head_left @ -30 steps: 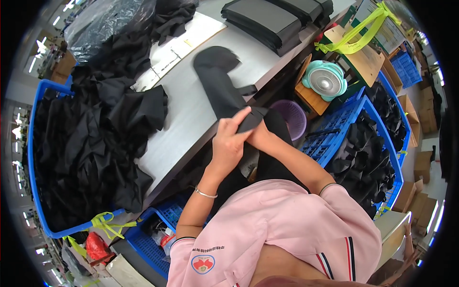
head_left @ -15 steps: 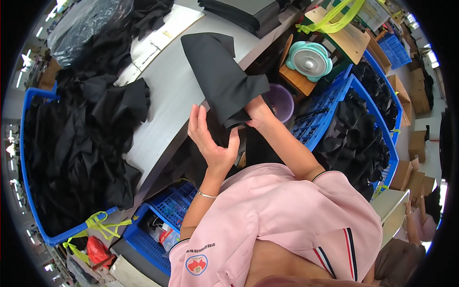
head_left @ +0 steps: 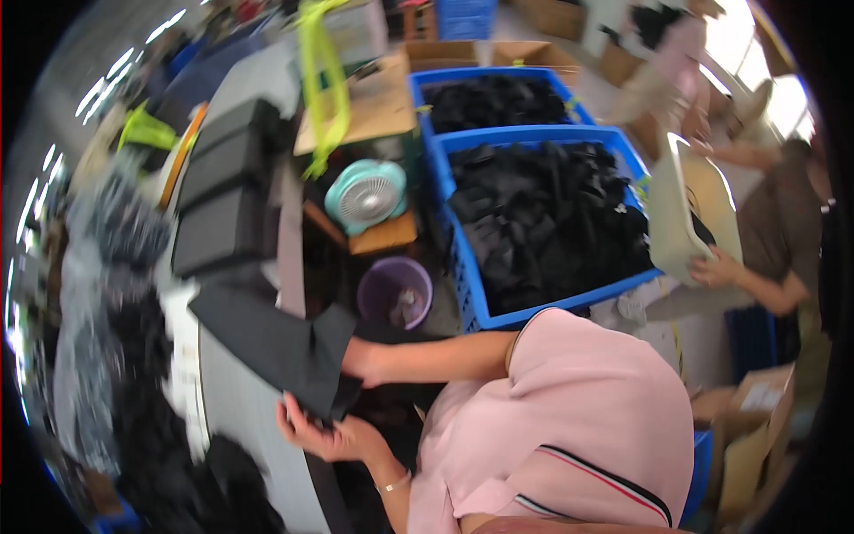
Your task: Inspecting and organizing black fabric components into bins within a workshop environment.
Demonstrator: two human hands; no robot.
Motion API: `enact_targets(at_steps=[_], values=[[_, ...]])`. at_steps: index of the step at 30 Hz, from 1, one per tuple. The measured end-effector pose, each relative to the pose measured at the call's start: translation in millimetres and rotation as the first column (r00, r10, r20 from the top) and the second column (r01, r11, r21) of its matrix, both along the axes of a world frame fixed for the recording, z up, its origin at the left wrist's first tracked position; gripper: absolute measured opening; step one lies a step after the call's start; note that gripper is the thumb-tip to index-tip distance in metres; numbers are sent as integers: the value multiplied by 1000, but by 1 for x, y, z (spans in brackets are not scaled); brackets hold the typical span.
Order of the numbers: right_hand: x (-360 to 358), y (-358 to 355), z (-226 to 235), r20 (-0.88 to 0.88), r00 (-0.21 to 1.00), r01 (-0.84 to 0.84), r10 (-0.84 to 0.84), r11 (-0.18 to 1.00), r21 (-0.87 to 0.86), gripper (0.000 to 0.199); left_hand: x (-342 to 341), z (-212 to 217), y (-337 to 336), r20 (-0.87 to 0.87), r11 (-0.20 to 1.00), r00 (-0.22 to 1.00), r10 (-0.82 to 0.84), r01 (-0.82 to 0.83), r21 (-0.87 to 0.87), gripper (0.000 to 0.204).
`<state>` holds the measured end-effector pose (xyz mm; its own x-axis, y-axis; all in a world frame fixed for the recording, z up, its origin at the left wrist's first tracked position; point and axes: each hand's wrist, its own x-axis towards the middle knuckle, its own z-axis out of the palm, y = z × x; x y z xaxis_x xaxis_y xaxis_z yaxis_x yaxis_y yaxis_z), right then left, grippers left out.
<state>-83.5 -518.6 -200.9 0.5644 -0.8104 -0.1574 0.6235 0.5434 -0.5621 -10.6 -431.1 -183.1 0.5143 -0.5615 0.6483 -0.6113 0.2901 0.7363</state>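
Observation:
A folded black fabric piece (head_left: 267, 343) lies slantwise over the edge of the grey table (head_left: 245, 414), its far end resting near the stacked dark pieces. My right hand (head_left: 359, 360) holds it at the near end, the fingers hidden behind a raised flap of the cloth. Below that, at the lower corner of the fabric, my left hand (head_left: 327, 436) has its fingers and thumb bent round the edge. The left wrist wears a thin bracelet (head_left: 392, 484).
Stacks of black pieces (head_left: 222, 231) stand farther up the table. Beyond its edge are a turquoise fan (head_left: 366, 196), a purple bin (head_left: 396, 292) and a blue crate (head_left: 569, 311) of black cloth. At right a person holds a pale tub (head_left: 667, 240).
The view has swung to the right, bringing the crates and a person with a tub into sight. My left hand, spread apart before, has closed at the fabric's edge. The right keeps its hold.

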Motion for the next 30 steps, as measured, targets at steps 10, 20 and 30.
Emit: enact_targets(at_steps=[10,20,30], values=[[-60,7,27,-98,970,202,-223,961,-186,24,-32,-4,-18,118,987,986,-122,133,-95,33],[-60,11,34,-51,969,231,-243,957,-177,16,-36,3,-16,86,983,984,-153,160,-88,34],[-57,22,46,-107,965,223,-241,962,-156,12,-30,1,-7,57,977,983,-177,182,-112,35]])
